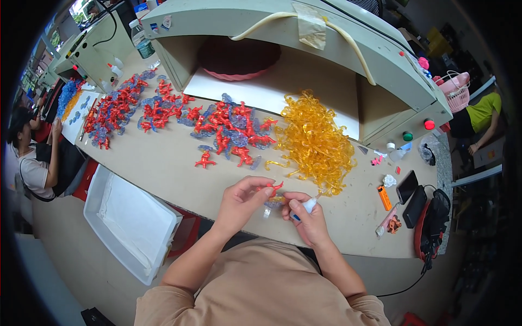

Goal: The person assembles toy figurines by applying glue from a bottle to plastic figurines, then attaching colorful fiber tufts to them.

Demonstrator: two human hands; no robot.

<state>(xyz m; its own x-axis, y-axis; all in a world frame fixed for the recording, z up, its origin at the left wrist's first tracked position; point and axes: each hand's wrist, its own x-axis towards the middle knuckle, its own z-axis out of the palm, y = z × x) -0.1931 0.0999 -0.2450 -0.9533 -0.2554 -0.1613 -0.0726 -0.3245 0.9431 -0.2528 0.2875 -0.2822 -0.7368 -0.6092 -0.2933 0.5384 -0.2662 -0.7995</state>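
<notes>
Between the thumb and fingers of my left hand (239, 205) is a small red plastic figure (277, 187), partly hidden by the fingertips. My right hand (311, 221) is closed around a small white squeeze bottle (310, 205) with a narrow tip, and its fingers come close to the figure. A yellow piece (277, 199) and a clear bluish part show between the hands; what supports them is unclear. Beyond my hands lies a heap of translucent yellow curled pieces (315, 141). Left of it, red figures with bluish translucent parts (239, 125) spread in clusters.
A grey-green hooded workbench box (375, 43) stands at the back, with a pink round basin (239, 75) inside. On the right are an orange lighter (384, 198), dark phone-like objects (414, 205) and a black-red pouch (430, 228). A white bin (130, 223) sits lower left. Other people are nearby.
</notes>
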